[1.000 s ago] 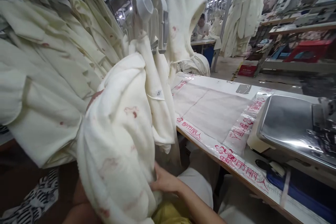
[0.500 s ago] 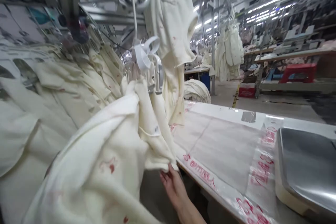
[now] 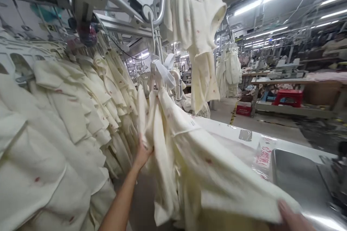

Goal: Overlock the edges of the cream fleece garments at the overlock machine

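Note:
A cream fleece garment (image 3: pixel 189 151) with small red prints hangs from a white clip hanger (image 3: pixel 165 72) on an overhead rail. My left hand (image 3: pixel 142 153) reaches up and grips the fabric near its top, fingers mostly hidden in the folds. My right hand (image 3: pixel 292 218), at the bottom right edge, holds the far end of the same garment and pulls it out over the table, fingers under the cloth.
A dense row of the same cream garments (image 3: pixel 67 115) hangs at the left. Another garment (image 3: pixel 197 25) hangs overhead. A white table (image 3: pixel 233 131) with a steel machine bed (image 3: pixel 298 184) lies at right. Workstations and a red stool (image 3: pixel 287 97) stand behind.
My view has tilted up. My left arm has come into view and taken hold of the hanging garment near its top. My right hand has drawn the fabric's end out to the right.

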Available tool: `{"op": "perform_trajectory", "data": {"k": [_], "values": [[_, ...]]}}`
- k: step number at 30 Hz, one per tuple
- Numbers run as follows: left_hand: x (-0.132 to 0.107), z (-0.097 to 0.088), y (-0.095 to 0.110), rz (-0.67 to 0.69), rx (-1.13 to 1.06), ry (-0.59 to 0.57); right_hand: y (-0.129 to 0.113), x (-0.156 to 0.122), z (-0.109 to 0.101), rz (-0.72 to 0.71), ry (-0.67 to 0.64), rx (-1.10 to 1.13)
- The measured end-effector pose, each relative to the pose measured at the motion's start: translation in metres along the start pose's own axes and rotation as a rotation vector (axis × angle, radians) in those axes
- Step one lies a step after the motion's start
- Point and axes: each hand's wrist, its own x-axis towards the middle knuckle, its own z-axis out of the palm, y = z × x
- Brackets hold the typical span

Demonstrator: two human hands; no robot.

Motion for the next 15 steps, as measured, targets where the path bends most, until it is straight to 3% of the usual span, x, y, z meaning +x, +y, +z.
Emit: {"op": "perform_trajectory", "data": {"k": [3, 6, 8, 10, 13, 15], "values": [[0.002, 0.02, -0.027, -0.07, -0.081, -0.051, -0.007, 0.021, 0.012, 0.039, 0.012, 0.044], [0.022, 0.002, -0.028, -0.082, -0.117, 0.047, -0.002, 0.033, 0.033, 0.15, -0.189, 0.011], [0.057, -0.019, -0.014, -0.04, -0.135, 0.149, 0.005, 0.03, 0.044, 0.229, -0.302, -0.072], [0.102, -0.032, 0.007, 0.031, -0.164, 0.16, 0.015, 0.022, 0.051, 0.23, -0.305, -0.122], [0.161, -0.024, 0.042, 0.109, -0.209, 0.018, 0.028, 0.007, 0.053, 0.129, -0.301, -0.148], [0.182, -0.01, 0.063, 0.144, -0.226, -0.082, 0.035, -0.002, 0.048, 0.098, -0.361, -0.195]]}}
